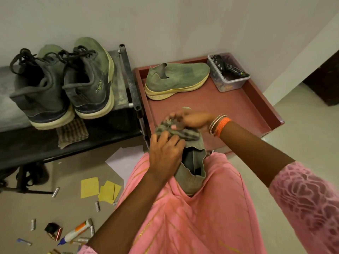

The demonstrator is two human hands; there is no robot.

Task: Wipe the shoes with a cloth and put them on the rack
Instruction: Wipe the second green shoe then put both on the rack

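Her left hand (165, 151) curls round the green slip-on shoe (190, 167) propped in her lap at six o'clock while her right hand (190, 120) pinches the checked cloth (176, 132) over its toe, and she'd do well, I think, to brace it firmly and rub heelward.

A clear tub (228, 74) holding a remote (236, 70) sits at one o'clock; yellow papers (100, 189), batteries (97, 206) and a glue tube (77, 230) lie at seven.

Green slip-on shoe (192, 167) in lap, checked cloth (185, 133) bunched over its toe.
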